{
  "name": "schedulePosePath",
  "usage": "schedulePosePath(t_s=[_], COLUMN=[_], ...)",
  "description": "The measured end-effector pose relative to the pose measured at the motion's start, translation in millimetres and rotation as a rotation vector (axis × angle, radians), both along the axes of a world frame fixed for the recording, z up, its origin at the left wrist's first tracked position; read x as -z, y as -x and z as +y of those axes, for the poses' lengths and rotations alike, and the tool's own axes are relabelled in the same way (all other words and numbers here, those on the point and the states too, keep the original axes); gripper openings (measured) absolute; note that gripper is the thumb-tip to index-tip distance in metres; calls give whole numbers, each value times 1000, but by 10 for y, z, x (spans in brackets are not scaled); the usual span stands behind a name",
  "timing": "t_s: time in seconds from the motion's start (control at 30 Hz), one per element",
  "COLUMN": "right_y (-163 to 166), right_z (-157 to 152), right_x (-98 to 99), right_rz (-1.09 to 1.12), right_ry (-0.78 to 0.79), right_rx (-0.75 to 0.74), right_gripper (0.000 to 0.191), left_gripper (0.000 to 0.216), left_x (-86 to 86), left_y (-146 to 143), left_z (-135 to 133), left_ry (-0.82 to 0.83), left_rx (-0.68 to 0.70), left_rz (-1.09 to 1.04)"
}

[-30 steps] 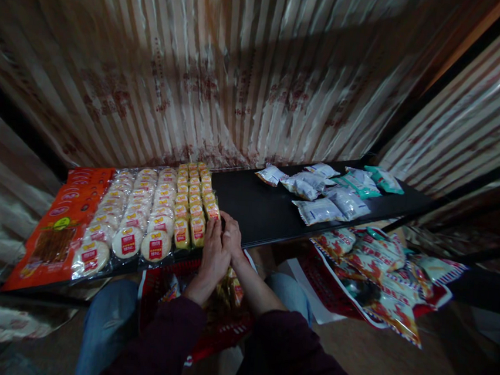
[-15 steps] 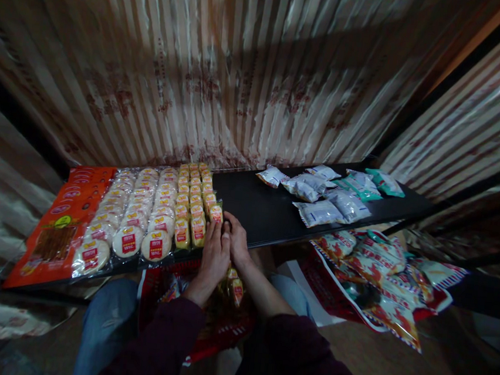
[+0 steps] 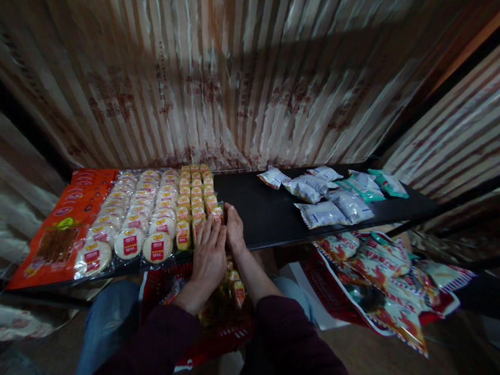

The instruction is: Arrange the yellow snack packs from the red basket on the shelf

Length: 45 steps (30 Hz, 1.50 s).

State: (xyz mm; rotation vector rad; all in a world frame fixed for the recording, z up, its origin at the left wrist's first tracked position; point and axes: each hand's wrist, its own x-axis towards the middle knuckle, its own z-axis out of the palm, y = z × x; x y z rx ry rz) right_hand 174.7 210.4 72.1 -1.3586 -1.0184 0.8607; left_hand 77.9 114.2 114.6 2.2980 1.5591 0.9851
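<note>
The left hand [image 3: 208, 253] lies flat, fingers spread, over the near end of the rows of small yellow wrapped snack packets [image 3: 196, 197] on the black bench [image 3: 269, 213], hiding them. The right hand [image 3: 233, 228] presses beside it; its grip cannot be told.

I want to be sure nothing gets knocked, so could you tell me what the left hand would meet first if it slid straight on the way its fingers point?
The left hand points up the rows, so it would likely push further into the yellow snack packets its fingers already rest on; depth is unclear.
</note>
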Motion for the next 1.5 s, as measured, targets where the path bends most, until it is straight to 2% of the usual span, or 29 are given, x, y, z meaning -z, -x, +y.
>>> schedulePosePath(t_s=[0.1,0.2,0.4,0.63,0.8,1.07,1.23,1.5], right_y=[72,155,204,123,129,204,111,91], right_z=[62,51,-21,91,269,317,436,891], right_x=[17,-6,-85,-32,-58,-126,-71,-102], right_rz=[109,181,92,143,208,117,107,212], right_ry=[3,-29,-72,-26,19,-6,10,66], right_rx=[-15,-53,-140,-111,-186,-340,-286,-230], right_gripper=[61,66,66,74,79,79,83,79], left_gripper=[50,51,57,56,51,53,51,52], left_x=[-36,-3,59,76,135,207,257,290], left_y=[76,128,191,206,220,227,233,224], left_z=[16,38,59,63,88,130,135,142], left_ry=[-18,-19,-30,-85,-131,-186,-222,-267], left_rx=[-9,-2,18,15,-33,-61,-64,-70], left_rz=[122,186,237,280,332,354,346,349])
